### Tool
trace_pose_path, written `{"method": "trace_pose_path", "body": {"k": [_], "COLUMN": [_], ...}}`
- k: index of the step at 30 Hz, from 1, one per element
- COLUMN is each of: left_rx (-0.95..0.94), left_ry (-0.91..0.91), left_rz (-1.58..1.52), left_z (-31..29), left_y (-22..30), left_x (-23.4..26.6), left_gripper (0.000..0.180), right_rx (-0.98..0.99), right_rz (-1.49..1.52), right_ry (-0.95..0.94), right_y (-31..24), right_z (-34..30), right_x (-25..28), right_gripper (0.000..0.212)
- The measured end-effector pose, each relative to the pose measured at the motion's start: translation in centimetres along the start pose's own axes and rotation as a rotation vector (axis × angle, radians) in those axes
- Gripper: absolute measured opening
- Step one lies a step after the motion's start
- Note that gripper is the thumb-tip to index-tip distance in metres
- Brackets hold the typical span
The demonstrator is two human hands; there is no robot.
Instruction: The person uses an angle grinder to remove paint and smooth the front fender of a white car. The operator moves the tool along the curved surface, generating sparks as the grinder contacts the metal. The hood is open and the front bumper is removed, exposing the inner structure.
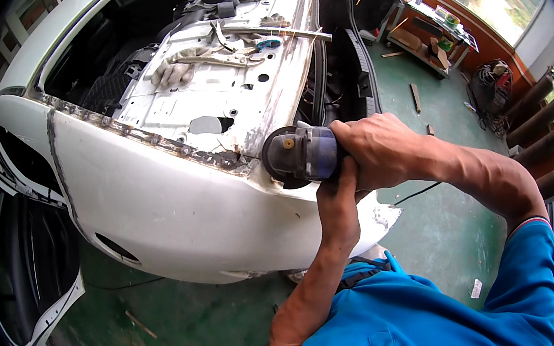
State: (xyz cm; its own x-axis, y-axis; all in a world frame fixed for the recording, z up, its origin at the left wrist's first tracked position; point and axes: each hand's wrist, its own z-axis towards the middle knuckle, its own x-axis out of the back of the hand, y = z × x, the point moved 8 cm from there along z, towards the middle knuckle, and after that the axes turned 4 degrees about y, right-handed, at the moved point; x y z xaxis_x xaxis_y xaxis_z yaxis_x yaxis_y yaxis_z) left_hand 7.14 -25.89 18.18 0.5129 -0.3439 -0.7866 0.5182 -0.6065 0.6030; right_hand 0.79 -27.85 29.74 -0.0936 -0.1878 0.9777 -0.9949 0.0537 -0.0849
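Note:
An angle grinder (301, 154) with a dark round guard is held in both my hands at the rear corner of a white car body (152, 182). My right hand (382, 148) wraps round the grinder's back end. Below it, my left hand (341, 192) is closed against the tool's underside, its fingers partly hidden. The guard lies over the end of a rough, bare-metal seam (139, 135) along the body's edge; the disc's contact is hidden. A few orange sparks show near the top of the picture.
On the white inner panel (201, 99) lie grey work gloves (174, 71), locking pliers (227, 57) and a dark roll (226, 9). A car door (22, 255) stands at the left. Far right are a workbench (430, 37) and several gas cylinders (539, 117). A cable (419, 193) trails behind.

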Motion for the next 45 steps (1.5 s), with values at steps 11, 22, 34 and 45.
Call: {"method": "trace_pose_path", "body": {"k": [11,22,34,45], "left_rx": [-0.012,0.065,0.069,0.031], "left_ry": [0.008,-0.125,-0.234,-0.347], "left_rz": [-0.015,0.364,0.358,0.657], "left_z": [0.3,-0.9,-1.6,-0.7], "left_y": [-0.8,-1.8,-3.6,0.0], "left_x": [0.5,-2.9,-5.7,-7.1], "left_gripper": [0.046,0.066,0.065,0.062], "right_rx": [0.014,-0.151,-0.301,-0.375], "right_rz": [0.016,0.107,0.271,1.149], "right_ry": [0.059,0.067,0.203,0.468], "right_y": [0.3,3.6,6.4,8.3], "right_z": [-0.5,-5.1,-9.2,-9.5], "right_x": [-0.2,-0.1,-2.2,-4.0], "right_gripper": [0.065,0.054,0.044,0.06]}}
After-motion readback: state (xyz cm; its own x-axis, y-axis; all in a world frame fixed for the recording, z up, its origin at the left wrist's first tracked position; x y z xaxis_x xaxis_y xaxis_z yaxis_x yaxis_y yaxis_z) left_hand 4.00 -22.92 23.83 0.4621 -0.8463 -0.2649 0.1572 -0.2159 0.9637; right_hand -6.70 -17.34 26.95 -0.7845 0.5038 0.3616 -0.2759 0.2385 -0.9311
